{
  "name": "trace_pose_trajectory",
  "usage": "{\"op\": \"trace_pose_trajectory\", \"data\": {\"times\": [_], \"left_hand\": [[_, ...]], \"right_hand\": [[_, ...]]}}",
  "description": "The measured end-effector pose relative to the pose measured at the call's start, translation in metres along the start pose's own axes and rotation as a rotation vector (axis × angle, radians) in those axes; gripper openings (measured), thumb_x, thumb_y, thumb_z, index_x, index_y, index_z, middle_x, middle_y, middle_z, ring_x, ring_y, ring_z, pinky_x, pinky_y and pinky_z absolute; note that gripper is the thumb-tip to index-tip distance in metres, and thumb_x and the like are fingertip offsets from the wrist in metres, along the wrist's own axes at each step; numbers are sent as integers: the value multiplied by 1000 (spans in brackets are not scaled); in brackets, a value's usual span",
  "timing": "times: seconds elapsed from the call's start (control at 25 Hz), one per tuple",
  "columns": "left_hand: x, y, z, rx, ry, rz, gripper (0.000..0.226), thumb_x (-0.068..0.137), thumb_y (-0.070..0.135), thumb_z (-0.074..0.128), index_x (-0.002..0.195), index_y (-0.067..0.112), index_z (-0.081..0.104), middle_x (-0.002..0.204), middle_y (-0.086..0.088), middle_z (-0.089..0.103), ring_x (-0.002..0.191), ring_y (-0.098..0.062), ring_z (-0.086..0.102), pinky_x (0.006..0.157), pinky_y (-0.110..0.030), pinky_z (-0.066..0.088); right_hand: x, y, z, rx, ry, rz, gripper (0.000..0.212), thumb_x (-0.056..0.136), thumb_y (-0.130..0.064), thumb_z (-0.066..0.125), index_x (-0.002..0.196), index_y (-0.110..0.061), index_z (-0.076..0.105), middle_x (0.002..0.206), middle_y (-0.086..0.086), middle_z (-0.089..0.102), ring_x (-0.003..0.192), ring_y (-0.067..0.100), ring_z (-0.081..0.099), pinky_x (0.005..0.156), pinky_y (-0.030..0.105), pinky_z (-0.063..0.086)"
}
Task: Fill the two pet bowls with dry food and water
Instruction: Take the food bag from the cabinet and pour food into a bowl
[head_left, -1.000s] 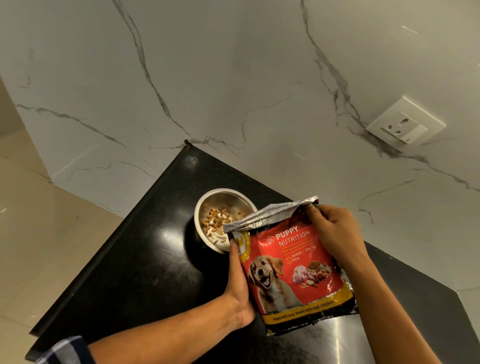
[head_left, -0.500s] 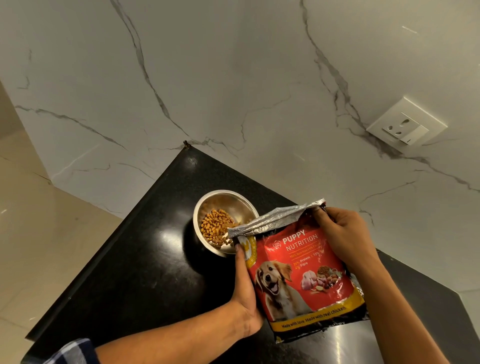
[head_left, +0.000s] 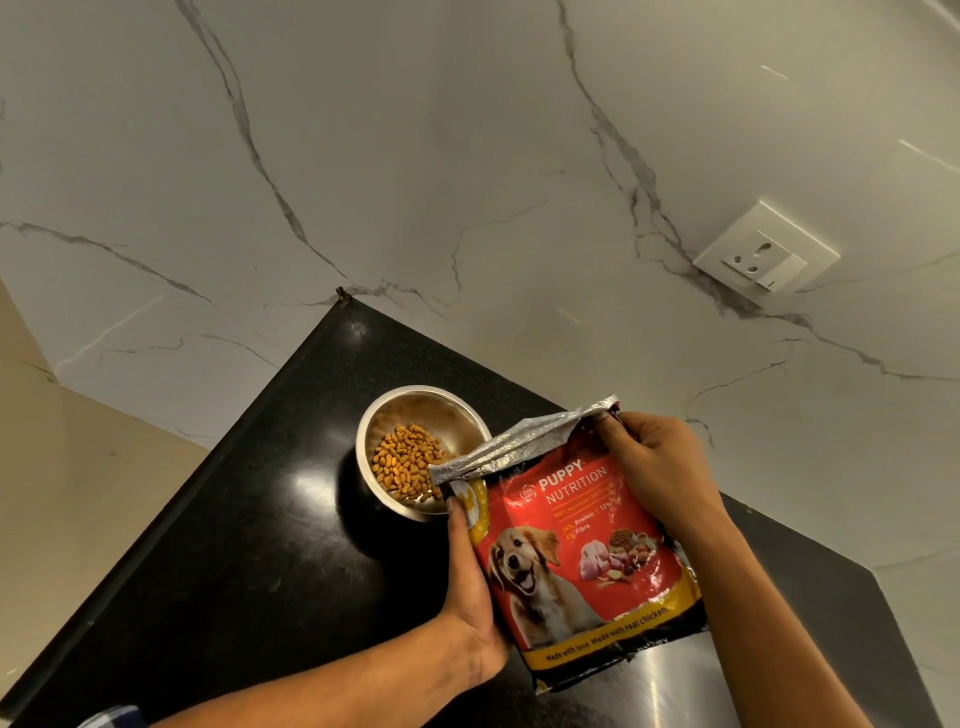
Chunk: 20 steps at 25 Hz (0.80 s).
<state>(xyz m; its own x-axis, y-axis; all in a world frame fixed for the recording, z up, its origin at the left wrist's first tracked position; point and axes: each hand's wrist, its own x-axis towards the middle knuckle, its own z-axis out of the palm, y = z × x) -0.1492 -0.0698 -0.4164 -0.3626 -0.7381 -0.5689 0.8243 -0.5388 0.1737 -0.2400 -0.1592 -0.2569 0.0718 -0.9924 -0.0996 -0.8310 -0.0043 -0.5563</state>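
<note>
A steel pet bowl (head_left: 439, 410) stands on the black countertop (head_left: 249, 545) and holds a heap of brown kibble (head_left: 405, 462) in its near half. Right of it I hold a red puppy-food bag (head_left: 576, 551) almost upright, its torn silver top edge reaching over the bowl's right rim. My left hand (head_left: 470, 577) grips the bag's left side. My right hand (head_left: 660, 473) holds its top right corner. Only one bowl is in view.
A white marble wall rises behind the counter, with a white wall socket (head_left: 766, 257) at the upper right. The counter's left edge runs diagonally, and beige floor (head_left: 67, 493) lies beyond it.
Kibble was falling into the bowl a second ago; it now lies still in a heap. The bag has tipped back toward upright and shifted slightly right and down.
</note>
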Motion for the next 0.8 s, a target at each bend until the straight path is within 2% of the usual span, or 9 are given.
{"op": "trace_pose_trajectory", "data": {"times": [0.16,0.32,0.4,0.56,0.72,0.8], "left_hand": [[-2,-1,2,-21,8,-2,112,63,98,33,109,8,80,118,-26,73,113,-43,69,104,-58,48],[-4,0,3,-13,23,-12,112,62,98,32,106,7,81,115,-26,74,106,-42,72,90,-52,54],[-4,0,4,-16,26,-18,114,61,99,33,109,7,80,115,-26,74,108,-42,71,91,-52,54],[-7,1,7,-40,21,-22,117,57,99,36,117,7,77,119,-27,72,113,-44,68,100,-56,50],[-7,0,8,-47,13,-13,119,53,99,38,118,7,76,120,-28,72,114,-45,67,103,-58,48],[-7,0,10,-44,14,-10,115,56,98,35,110,7,80,117,-28,73,109,-44,70,95,-54,53]], "right_hand": [[2,-3,0,-11,-13,-7,35,96,-45,52,89,-17,74,67,5,74,55,16,71,56,28,59],[3,-6,0,-28,-21,-10,36,97,-45,52,89,-18,74,67,5,74,55,16,71,57,29,60],[3,-7,0,-28,-21,-11,35,97,-45,52,89,-18,74,67,4,74,55,15,71,55,26,59],[4,-7,-1,-31,-13,-12,36,97,-44,53,88,-16,75,67,5,74,56,18,71,60,35,61],[4,-7,-2,-47,-9,-13,36,97,-45,52,88,-18,74,66,2,74,54,14,71,54,25,58],[3,-8,-3,-46,-11,-11,36,97,-45,52,88,-18,74,66,1,73,53,12,70,50,19,55]]}}
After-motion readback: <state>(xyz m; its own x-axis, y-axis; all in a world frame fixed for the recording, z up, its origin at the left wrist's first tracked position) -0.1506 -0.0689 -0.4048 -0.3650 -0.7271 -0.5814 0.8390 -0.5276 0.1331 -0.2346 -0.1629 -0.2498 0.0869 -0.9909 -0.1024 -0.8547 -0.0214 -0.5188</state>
